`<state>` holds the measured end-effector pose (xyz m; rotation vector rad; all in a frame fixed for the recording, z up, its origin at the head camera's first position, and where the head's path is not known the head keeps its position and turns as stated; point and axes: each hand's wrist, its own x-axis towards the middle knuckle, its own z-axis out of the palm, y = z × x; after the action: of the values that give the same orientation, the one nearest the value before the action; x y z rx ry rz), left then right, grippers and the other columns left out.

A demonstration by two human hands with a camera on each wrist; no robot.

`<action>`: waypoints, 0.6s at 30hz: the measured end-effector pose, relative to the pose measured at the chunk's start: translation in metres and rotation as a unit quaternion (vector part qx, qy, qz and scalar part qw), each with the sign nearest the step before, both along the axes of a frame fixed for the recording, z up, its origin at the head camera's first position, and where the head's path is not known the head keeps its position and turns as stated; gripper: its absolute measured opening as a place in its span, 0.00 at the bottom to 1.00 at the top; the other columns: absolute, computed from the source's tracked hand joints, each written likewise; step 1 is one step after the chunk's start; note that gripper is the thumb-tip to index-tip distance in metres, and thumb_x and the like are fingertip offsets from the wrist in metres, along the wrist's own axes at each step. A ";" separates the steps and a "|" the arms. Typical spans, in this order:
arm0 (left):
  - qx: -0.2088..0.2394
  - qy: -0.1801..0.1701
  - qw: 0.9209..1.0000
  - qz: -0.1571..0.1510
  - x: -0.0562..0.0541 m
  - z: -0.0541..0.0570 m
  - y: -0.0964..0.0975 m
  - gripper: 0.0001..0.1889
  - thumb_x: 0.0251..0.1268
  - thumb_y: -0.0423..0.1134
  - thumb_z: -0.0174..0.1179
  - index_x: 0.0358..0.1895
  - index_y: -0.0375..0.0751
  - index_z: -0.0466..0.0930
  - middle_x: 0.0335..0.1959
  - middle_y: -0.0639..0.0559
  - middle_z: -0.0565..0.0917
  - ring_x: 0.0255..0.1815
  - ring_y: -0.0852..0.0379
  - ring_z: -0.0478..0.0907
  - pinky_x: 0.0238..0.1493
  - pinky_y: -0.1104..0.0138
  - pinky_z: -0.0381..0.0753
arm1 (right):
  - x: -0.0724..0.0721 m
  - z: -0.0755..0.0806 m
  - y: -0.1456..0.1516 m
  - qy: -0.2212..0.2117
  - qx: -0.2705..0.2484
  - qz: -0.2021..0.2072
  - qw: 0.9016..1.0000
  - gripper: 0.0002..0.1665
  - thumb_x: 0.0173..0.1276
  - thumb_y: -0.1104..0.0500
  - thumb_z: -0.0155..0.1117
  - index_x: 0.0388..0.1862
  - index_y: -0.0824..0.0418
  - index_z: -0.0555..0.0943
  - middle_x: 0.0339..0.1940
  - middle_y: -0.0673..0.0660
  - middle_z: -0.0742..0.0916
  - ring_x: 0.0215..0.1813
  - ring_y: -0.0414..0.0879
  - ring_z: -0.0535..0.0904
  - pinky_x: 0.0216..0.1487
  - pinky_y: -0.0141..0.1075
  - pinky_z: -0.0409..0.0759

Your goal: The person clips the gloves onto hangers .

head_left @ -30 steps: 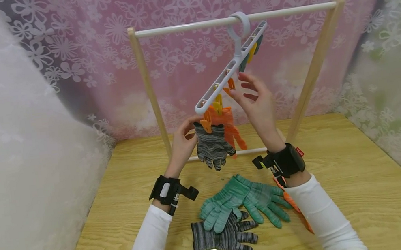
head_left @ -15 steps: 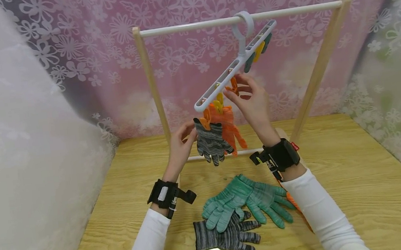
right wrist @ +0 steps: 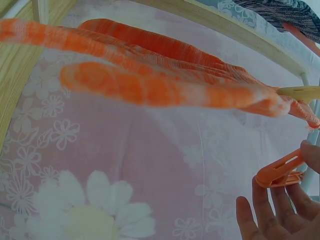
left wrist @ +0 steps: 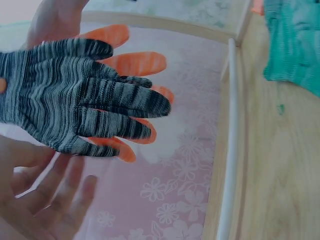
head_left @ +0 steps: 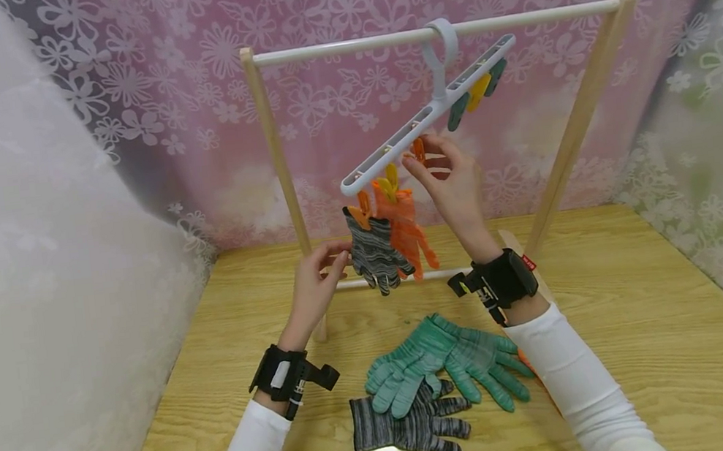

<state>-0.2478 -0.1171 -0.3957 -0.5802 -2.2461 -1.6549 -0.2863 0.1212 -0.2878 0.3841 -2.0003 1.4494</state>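
Right hand [head_left: 455,185] pinching orange clip [right wrist: 278,171]; left hand [head_left: 313,282] hovering loose-fingered beside striped glove [head_left: 374,250]. Risk: right-hand pull possibly swinging hanger [head_left: 434,109], dislodging glove.

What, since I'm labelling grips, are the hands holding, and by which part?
Right hand pinches the empty orange clip by its sides. Left hand shows no grip, open by the hanging gray glove.

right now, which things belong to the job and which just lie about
Likely in the job: held orange clothespin, clip hanger, drying rack, hanging striped glove, hanging orange glove
Lying about, maybe waiting: green gloves, loose striped glove, mostly hidden orange item
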 end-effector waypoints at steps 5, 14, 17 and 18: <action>-0.121 -0.005 0.992 -0.031 0.018 -0.007 -0.002 0.14 0.79 0.36 0.55 0.60 0.38 0.80 0.50 0.43 0.86 0.47 0.48 0.86 0.45 0.57 0.88 | 0.000 -0.002 0.001 0.004 -0.007 0.006 1.000 0.26 0.69 0.55 0.72 0.64 0.61 0.82 0.56 0.60 0.86 0.49 0.53 0.85 0.53 0.43 0.85; -0.296 0.019 0.952 -0.082 0.038 -0.023 0.008 0.11 0.77 0.39 0.58 0.54 0.42 0.85 0.47 0.50 0.88 0.43 0.53 0.86 0.41 0.63 0.87 | 0.002 -0.003 0.000 0.001 -0.008 0.016 1.000 0.25 0.71 0.55 0.70 0.65 0.61 0.81 0.55 0.60 0.86 0.49 0.54 0.85 0.55 0.47 0.84; -0.331 0.020 0.935 -0.130 0.047 -0.026 0.017 0.11 0.77 0.40 0.58 0.54 0.44 0.85 0.49 0.50 0.88 0.46 0.54 0.86 0.44 0.65 0.86 | 0.002 -0.004 0.000 0.002 -0.013 0.022 1.000 0.25 0.71 0.55 0.70 0.65 0.61 0.81 0.55 0.60 0.86 0.50 0.55 0.85 0.54 0.42 0.84; -0.340 0.019 0.928 -0.148 0.050 -0.027 0.020 0.11 0.77 0.40 0.58 0.55 0.44 0.85 0.51 0.51 0.87 0.48 0.55 0.85 0.47 0.65 0.85 | 0.003 -0.004 0.000 0.003 -0.016 0.025 1.000 0.25 0.72 0.55 0.69 0.65 0.61 0.81 0.55 0.60 0.86 0.50 0.54 0.85 0.54 0.40 0.84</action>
<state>-0.1978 -0.0972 -0.4232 -1.1419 -2.7922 -0.8989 -0.2834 0.1216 -0.2917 0.4279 -1.9739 1.5075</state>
